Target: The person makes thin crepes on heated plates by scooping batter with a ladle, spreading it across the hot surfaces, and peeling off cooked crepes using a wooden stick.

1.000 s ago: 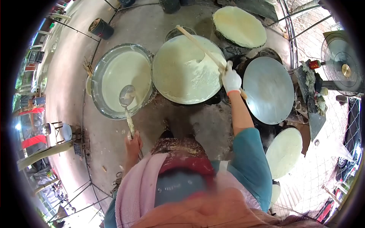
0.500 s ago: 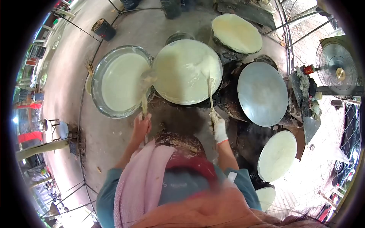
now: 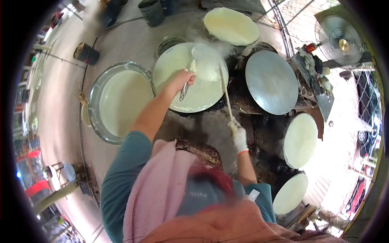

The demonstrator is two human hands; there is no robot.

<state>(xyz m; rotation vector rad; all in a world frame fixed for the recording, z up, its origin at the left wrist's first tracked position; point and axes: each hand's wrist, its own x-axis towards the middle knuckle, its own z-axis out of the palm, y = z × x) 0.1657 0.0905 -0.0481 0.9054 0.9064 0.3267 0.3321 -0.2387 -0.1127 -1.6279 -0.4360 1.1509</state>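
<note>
My left hand is closed around the handle of a ladle, which I hold over the wide round pan in the middle. The ladle's head is blurred by motion and steam. Pale, creamy batter covers the pan's surface. In a white glove, my right hand grips a long wooden stick; its far end reaches into the right side of the same pan. Left of the pan stands a large metal basin of pale liquid batter, with neither hand touching it.
A bare grey metal disc lies right of the pan. Pale-coated rounds stand at the back and at the lower right. A fan is at the far right. Dark buckets stand at the back left.
My left hand has carried the ladle from the basin's edge up and right over the middle pan. The stick in my right hand remains in that pan. More steam shows.
</note>
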